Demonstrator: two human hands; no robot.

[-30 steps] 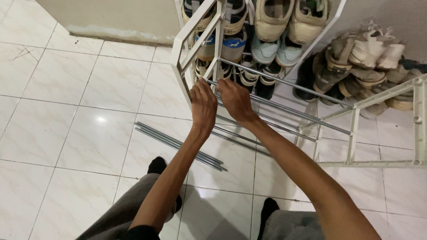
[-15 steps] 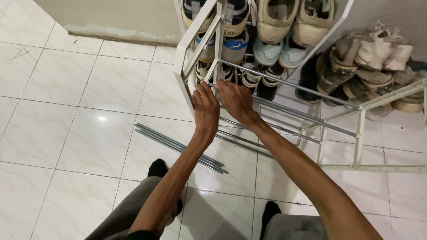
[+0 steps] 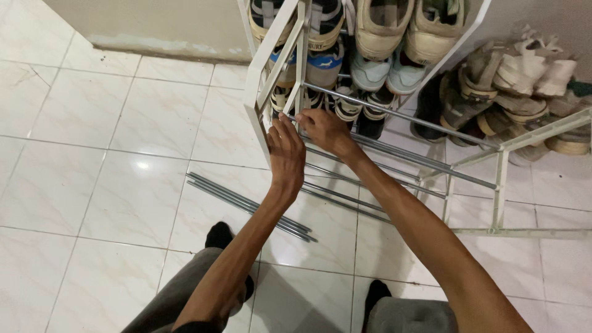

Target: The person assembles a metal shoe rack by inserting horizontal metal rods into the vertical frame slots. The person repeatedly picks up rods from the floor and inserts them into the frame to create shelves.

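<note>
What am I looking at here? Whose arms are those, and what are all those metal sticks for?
You are seeing through a camera worn on a person's head, looking down, so the two arms are that person's own. Their knees and dark socks show at the bottom. The left hand and the right hand are both up against the white side frame of a shoe rack, where the end of a grey metal rod meets it. Whether the fingers are gripping the rod I cannot tell. More rods run across to a second white side frame on the right. A bundle of loose rods lies on the white tiled floor. Shoes sit higher on the rack, and more are piled by the wall.
</note>
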